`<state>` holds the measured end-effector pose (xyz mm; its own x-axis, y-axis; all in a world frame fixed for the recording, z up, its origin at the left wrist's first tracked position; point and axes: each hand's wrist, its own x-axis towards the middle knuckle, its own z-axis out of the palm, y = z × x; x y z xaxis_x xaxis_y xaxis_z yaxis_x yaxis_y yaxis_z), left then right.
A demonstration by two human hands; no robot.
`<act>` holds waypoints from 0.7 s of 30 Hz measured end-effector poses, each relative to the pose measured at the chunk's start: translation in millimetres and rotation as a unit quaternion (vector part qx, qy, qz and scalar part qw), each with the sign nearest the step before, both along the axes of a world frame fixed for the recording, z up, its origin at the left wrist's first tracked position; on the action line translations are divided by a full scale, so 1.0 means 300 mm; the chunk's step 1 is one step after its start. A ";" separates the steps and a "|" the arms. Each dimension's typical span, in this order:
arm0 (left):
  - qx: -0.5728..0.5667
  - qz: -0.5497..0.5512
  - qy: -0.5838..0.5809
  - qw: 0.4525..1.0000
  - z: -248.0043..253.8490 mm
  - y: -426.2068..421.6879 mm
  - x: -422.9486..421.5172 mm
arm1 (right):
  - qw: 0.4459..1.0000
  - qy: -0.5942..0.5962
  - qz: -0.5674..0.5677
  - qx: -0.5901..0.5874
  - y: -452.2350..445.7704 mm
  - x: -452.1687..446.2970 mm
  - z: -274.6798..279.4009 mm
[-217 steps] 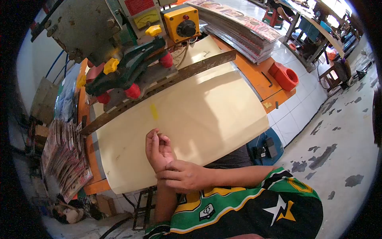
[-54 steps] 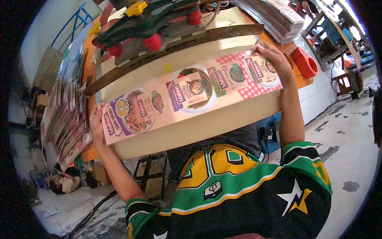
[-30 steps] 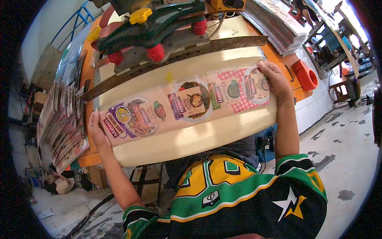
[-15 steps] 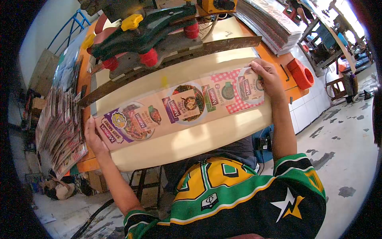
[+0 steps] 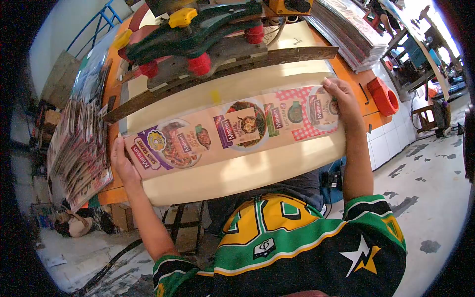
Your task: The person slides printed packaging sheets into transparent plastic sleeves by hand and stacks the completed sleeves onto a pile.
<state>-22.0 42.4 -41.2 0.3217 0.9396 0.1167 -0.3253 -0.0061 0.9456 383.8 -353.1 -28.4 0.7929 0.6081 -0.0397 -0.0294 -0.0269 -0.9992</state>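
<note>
A long printed strip (image 5: 208,148) with pictures of food and brand labels lies across a cream-coloured board (image 5: 237,173) with a curved front edge. My left hand (image 5: 124,162) grips the strip's left end, fingers closed at the edge. At the other end, my right hand (image 5: 345,101) pinches the upper right corner between thumb and fingers. Just beyond the strip, a long dark metal bar (image 5: 222,74) crosses above the board. Over the bar sits a dark green clamp-like machine part (image 5: 193,37) with a yellow knob (image 5: 183,18) and red feet.
Fanned stacks of printed sheets (image 5: 81,153) stand at the left, and a tall pile of sheets (image 5: 349,32) is at the back right. A red ring-shaped block (image 5: 383,96) sits at the orange table's (image 5: 363,111) right edge. Another person (image 5: 74,222) is at the lower left.
The whole view has shifted slightly, so everything appears a little further right. Both hands keep hold of the strip, and its place relative to the metal bar looks nearly the same.
</note>
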 end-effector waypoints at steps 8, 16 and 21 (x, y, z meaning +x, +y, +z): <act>0.059 -0.070 0.076 0.993 -0.009 0.018 -0.026 | 0.998 -0.041 -0.039 0.021 0.014 -0.004 -0.011; 0.084 -0.047 0.070 0.993 -0.034 0.017 -0.019 | 0.997 -0.058 -0.028 0.038 0.026 0.010 -0.026; 0.159 0.012 0.136 0.978 -0.020 0.001 -0.012 | 0.996 -0.083 -0.032 0.003 0.016 0.022 -0.042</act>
<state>-25.7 42.6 -47.1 0.3601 0.8776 0.3165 -0.0576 -0.3177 0.9464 390.3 -348.2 -40.9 0.8253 0.5561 0.0981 0.1344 -0.0247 -0.9906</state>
